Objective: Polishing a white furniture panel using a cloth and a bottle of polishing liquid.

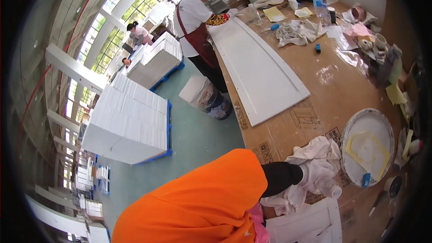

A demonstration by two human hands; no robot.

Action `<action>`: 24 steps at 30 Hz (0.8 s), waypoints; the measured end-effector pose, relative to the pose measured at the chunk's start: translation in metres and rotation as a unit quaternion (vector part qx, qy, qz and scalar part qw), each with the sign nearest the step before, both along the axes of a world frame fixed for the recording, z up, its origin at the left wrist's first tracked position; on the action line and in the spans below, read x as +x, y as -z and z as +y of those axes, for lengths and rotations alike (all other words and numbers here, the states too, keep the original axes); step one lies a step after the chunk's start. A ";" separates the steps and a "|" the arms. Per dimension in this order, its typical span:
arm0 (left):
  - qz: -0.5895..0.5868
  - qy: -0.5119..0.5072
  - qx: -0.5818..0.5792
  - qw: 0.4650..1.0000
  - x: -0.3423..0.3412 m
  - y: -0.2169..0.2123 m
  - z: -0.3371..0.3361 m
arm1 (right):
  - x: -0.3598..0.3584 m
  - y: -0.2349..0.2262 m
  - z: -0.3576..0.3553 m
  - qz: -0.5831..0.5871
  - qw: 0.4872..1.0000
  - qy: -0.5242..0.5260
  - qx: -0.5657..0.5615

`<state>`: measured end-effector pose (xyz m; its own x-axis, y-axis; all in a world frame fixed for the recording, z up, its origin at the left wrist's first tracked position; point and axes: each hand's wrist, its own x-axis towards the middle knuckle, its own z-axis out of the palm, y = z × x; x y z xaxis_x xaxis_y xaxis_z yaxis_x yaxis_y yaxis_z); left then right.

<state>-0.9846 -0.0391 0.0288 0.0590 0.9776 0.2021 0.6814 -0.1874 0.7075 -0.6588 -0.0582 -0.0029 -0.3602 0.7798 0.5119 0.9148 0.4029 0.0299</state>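
Note:
My left arm, in an orange sleeve (198, 193) with a black cuff (281, 177), reaches in from the lower edge. Beyond the cuff, my left hand (310, 175) seems to be in a white glove and blends into a crumpled white cloth (317, 150). Its fingers cannot be made out. Close by it lies a small clear bottle (330, 188). Below, a white panel (310, 225) is partly cut off by the frame. My right hand is out of view.
A long white panel (261, 76) lies on the cardboard-covered table (324, 112), with a co-worker (195, 27) at its far end. At right stands a round white tub lid (346, 162) holding a yellow sheet (371, 148). A bucket (207, 96) and stacked panels (130, 121) stand on the floor.

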 end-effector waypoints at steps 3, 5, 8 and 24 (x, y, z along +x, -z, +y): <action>-0.010 -0.009 -0.012 1.000 0.003 0.000 -0.003 | 0.009 0.014 -0.009 0.042 0.999 0.015 -0.012; -0.011 0.003 -0.014 1.000 0.004 0.005 -0.002 | 0.015 0.020 -0.016 0.085 0.995 0.016 -0.041; -0.007 0.008 0.006 1.000 0.003 0.014 -0.001 | 0.019 0.026 -0.022 0.087 0.995 -0.020 -0.042; -0.009 -0.012 0.033 0.999 0.004 0.026 -0.001 | 0.013 0.039 -0.007 0.093 0.990 -0.091 -0.053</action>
<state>-0.9803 -0.0402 0.0026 0.0311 0.9633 0.2665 0.6732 -0.2173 0.7068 -0.6458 -0.0654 -0.0420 -0.4070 0.7632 0.5019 0.8118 0.5541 -0.1843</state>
